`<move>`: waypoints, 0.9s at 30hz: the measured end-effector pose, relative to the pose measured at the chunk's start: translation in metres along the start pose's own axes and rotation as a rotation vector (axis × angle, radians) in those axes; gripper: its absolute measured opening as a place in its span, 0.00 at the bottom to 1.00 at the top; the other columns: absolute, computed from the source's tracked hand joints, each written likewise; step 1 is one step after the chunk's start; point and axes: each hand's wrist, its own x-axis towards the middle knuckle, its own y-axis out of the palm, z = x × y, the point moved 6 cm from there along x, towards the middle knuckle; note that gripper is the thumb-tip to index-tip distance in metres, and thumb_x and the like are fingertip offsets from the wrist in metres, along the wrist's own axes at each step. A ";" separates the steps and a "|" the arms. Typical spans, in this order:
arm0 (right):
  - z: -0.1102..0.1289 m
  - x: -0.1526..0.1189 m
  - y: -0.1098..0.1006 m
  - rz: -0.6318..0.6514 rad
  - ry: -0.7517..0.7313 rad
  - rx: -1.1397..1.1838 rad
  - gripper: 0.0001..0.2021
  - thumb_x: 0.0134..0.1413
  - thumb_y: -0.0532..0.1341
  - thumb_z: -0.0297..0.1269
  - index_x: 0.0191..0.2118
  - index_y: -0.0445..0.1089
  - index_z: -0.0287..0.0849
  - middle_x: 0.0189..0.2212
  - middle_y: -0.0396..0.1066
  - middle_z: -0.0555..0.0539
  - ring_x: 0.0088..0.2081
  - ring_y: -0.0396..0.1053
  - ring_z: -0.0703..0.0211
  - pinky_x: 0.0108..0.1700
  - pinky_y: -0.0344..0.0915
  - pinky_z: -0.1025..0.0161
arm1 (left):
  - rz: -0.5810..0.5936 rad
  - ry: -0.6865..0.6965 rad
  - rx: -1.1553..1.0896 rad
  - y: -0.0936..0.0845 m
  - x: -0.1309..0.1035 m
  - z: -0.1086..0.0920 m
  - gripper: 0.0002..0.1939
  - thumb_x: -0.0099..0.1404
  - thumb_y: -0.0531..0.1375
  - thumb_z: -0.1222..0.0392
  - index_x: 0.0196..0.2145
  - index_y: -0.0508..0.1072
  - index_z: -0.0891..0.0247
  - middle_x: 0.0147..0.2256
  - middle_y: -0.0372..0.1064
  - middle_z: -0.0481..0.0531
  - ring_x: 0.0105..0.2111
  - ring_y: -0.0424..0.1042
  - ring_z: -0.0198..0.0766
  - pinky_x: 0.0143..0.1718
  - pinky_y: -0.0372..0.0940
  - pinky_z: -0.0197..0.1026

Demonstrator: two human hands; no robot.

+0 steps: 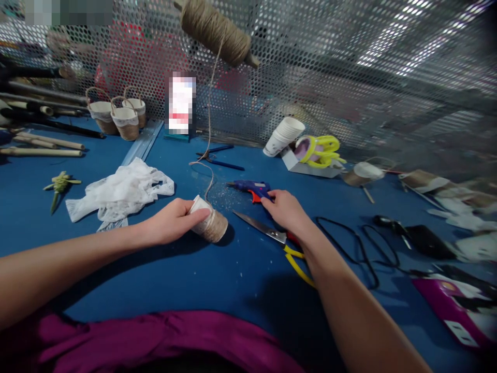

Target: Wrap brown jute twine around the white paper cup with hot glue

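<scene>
My left hand (173, 220) is wrapped round a paper cup (213, 227) that lies tilted, its lower part wound with brown twine. The twine (210, 103) runs from the cup up to a large spool (215, 32) above. My right hand (282, 207) grips the handle of a blue glue gun (250, 186) with a red trigger; its nozzle points left. Just below the gun, scissors (267, 226) with yellow handles lie partly under my right forearm. White lace (120, 191) is bunched to the left of the cup.
Three twine baskets (126, 124) stand at the back left, near a lit phone (180, 103). Blue-handled pliers (223, 161) lie behind the gun. Stacked paper cups (283, 135) and a box with yellow ties (316, 155) sit at the back. A black cable (357, 243) loops at right.
</scene>
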 end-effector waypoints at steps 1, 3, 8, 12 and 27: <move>0.000 -0.001 -0.001 -0.003 0.012 0.034 0.07 0.44 0.56 0.35 0.30 0.68 0.39 0.26 0.69 0.39 0.36 0.68 0.44 0.38 0.61 0.51 | 0.000 -0.007 -0.031 0.000 0.000 -0.001 0.16 0.57 0.54 0.52 0.30 0.75 0.67 0.28 0.73 0.53 0.29 0.68 0.39 0.34 0.62 0.38; -0.001 -0.003 -0.002 0.002 0.040 0.115 0.07 0.43 0.57 0.35 0.31 0.67 0.39 0.26 0.69 0.40 0.36 0.68 0.45 0.38 0.61 0.50 | 0.004 -0.024 -0.118 0.000 0.000 -0.003 0.14 0.57 0.55 0.54 0.30 0.75 0.66 0.28 0.74 0.53 0.28 0.69 0.38 0.34 0.62 0.37; 0.007 -0.017 -0.008 0.142 0.073 0.425 0.11 0.43 0.57 0.37 0.34 0.63 0.39 0.24 0.70 0.45 0.27 0.69 0.56 0.30 0.66 0.58 | -0.027 -0.059 -0.168 -0.002 0.000 -0.003 0.11 0.55 0.57 0.56 0.29 0.74 0.66 0.28 0.74 0.52 0.27 0.68 0.36 0.32 0.61 0.35; 0.027 -0.039 -0.018 0.259 0.046 0.614 0.06 0.39 0.60 0.35 0.27 0.63 0.40 0.20 0.67 0.50 0.22 0.64 0.64 0.26 0.64 0.65 | -0.035 -0.074 -0.140 0.000 0.000 -0.002 0.13 0.55 0.57 0.54 0.30 0.73 0.68 0.28 0.72 0.52 0.26 0.67 0.36 0.30 0.60 0.35; 0.053 -0.096 -0.025 0.268 -0.055 0.513 0.11 0.45 0.59 0.44 0.30 0.71 0.41 0.13 0.63 0.52 0.16 0.59 0.66 0.17 0.58 0.68 | -0.152 -0.088 -0.060 -0.007 0.001 0.001 0.13 0.52 0.57 0.54 0.23 0.71 0.69 0.18 0.65 0.48 0.18 0.60 0.32 0.21 0.55 0.34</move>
